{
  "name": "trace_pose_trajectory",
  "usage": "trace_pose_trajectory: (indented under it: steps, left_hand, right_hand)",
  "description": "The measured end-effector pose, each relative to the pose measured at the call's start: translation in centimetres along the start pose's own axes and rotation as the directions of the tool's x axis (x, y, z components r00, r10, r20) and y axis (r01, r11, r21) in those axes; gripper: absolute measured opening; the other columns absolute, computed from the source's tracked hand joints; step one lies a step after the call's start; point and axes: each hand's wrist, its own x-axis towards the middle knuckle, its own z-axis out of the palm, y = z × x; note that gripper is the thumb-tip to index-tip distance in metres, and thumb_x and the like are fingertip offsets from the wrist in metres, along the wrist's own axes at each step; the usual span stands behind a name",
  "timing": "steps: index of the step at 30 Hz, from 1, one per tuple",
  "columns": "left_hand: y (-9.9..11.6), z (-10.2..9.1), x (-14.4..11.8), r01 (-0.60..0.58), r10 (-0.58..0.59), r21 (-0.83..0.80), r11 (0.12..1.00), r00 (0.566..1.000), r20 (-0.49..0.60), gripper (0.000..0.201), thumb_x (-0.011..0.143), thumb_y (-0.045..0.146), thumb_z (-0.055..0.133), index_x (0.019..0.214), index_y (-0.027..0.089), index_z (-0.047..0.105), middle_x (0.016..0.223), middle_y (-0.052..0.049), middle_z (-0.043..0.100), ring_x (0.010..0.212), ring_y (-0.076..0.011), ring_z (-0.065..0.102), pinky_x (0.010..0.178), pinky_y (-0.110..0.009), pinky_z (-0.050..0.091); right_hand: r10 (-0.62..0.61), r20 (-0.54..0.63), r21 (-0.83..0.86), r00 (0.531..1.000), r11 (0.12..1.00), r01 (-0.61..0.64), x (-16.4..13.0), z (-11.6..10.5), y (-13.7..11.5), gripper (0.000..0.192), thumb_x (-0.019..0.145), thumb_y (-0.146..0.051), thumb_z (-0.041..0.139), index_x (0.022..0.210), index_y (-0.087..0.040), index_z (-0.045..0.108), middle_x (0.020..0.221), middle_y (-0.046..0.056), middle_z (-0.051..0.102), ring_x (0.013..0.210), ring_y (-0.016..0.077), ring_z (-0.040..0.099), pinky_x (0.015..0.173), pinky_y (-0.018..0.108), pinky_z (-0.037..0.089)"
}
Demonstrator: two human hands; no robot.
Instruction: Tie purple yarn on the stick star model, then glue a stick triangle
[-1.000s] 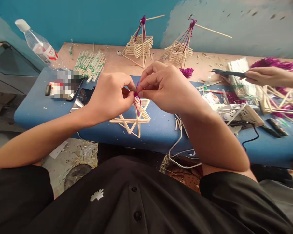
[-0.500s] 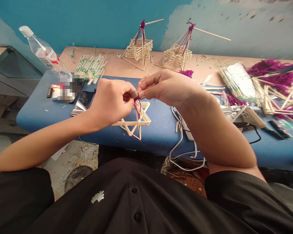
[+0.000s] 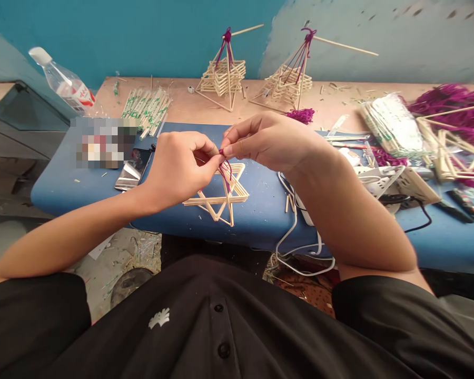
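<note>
A six-pointed star of pale wooden sticks (image 3: 221, 199) hangs just over the blue padded bench (image 3: 256, 210) in front of me. Purple thread (image 3: 226, 168) runs from my fingertips down to the star. My left hand (image 3: 179, 167) and my right hand (image 3: 266, 142) meet above the star, thumbs and forefingers pinched on the thread at the same spot. The knot itself is hidden between my fingertips.
Two finished stick pyramids (image 3: 223, 73) (image 3: 290, 81) with purple thread stand at the back. Wrapped chopsticks (image 3: 146, 108), a water bottle (image 3: 65, 83) and a phone (image 3: 133, 168) lie left. White cable (image 3: 296, 231), a power strip (image 3: 395, 181), purple yarn (image 3: 450, 102) and stick frames lie right.
A co-worker's hand with a dark tool at the right has left the view. My hands stay pinched on the thread; the star has shifted slightly right and down.
</note>
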Motion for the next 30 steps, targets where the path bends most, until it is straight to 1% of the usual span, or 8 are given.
trace_pose_trajectory:
  steps: [2,8,13,17,20,22,25,30]
  left_hand:
    - [-0.1,0.0,0.3,-0.006,0.006,0.006,1.000,1.000,0.001,0.015,0.084,0.033,0.074,0.071,0.026,0.076,0.082,-0.002,0.081,0.076,-0.0208,0.071,0.077,-0.036,0.055]
    - [-0.3,-0.3,1.4,0.094,-0.090,-0.073,0.993,0.995,0.053,0.012,0.075,0.028,0.075,0.064,0.025,0.070,0.072,-0.003,0.075,0.070,-0.0198,0.067,0.070,-0.037,0.051]
    - [-0.9,-0.5,2.1,0.072,-0.064,-0.119,0.990,0.995,0.072,0.011,0.072,0.024,0.076,0.063,0.023,0.069,0.071,-0.003,0.074,0.068,-0.0180,0.067,0.065,-0.034,0.051]
    - [-1.4,-0.5,2.4,0.010,0.001,-0.144,0.990,0.997,0.076,0.004,0.068,0.020,0.073,0.064,0.021,0.071,0.070,-0.002,0.075,0.066,-0.0149,0.066,0.064,-0.030,0.054]
    - [-1.7,-0.7,2.6,0.003,0.016,-0.162,0.987,0.993,0.114,0.004,0.067,0.018,0.072,0.064,0.020,0.070,0.072,-0.001,0.076,0.067,-0.0135,0.067,0.064,-0.027,0.056]
    - [-1.9,-0.8,2.7,0.011,0.014,-0.167,0.986,0.989,0.145,0.005,0.068,0.018,0.073,0.064,0.020,0.069,0.072,-0.002,0.075,0.065,-0.0134,0.067,0.062,-0.027,0.055]
    - [-1.9,-1.2,2.9,0.021,0.013,-0.171,0.985,0.981,0.195,0.007,0.070,0.020,0.075,0.066,0.021,0.069,0.071,-0.003,0.074,0.064,-0.0146,0.067,0.060,-0.029,0.054]
    - [-1.7,-2.0,3.1,0.023,0.022,-0.157,0.987,0.960,0.279,0.007,0.068,0.019,0.075,0.064,0.022,0.071,0.062,0.000,0.068,0.056,-0.0126,0.058,0.054,-0.029,0.045]
  right_hand:
    - [-0.014,0.003,0.012,1.000,1.000,0.014,-0.1,0.0,0.1,0.029,0.064,-0.033,0.103,0.072,-0.018,0.079,0.076,0.006,0.074,0.071,0.0157,0.065,0.068,0.035,0.054]
    - [-0.015,-0.009,-0.010,1.000,1.000,0.015,-0.1,-0.4,0.3,0.026,0.066,-0.032,0.101,0.073,-0.019,0.080,0.078,0.005,0.074,0.073,0.0139,0.064,0.064,0.030,0.052]
    - [-0.026,-0.060,-0.065,0.998,0.998,0.022,-0.1,-0.4,0.1,0.030,0.066,-0.034,0.101,0.072,-0.018,0.076,0.077,0.004,0.068,0.071,0.0125,0.058,0.062,0.028,0.049]
    - [0.004,-0.100,-0.124,0.995,0.992,-0.017,-0.3,0.2,-0.5,0.035,0.074,-0.034,0.096,0.067,-0.018,0.066,0.077,0.003,0.061,0.071,0.0110,0.051,0.065,0.029,0.048]
    - [0.019,-0.108,-0.102,0.994,0.994,-0.030,-0.4,0.6,-0.6,0.044,0.076,-0.035,0.095,0.062,-0.018,0.057,0.076,0.002,0.055,0.070,0.0108,0.048,0.068,0.031,0.048]
    - [0.019,-0.109,-0.062,0.994,0.998,-0.026,-0.4,0.7,-0.4,0.043,0.077,-0.034,0.094,0.062,-0.018,0.056,0.076,0.002,0.052,0.071,0.0110,0.048,0.069,0.031,0.048]
    - [0.005,-0.121,-0.026,0.993,1.000,-0.008,-0.5,0.8,0.1,0.034,0.079,-0.027,0.090,0.065,-0.017,0.060,0.079,0.002,0.052,0.073,0.0110,0.049,0.070,0.030,0.048]
    - [-0.035,-0.156,-0.064,0.987,0.998,0.025,-0.9,0.5,0.9,0.031,0.081,-0.023,0.087,0.065,-0.016,0.061,0.082,0.003,0.055,0.075,0.0105,0.050,0.072,0.030,0.047]
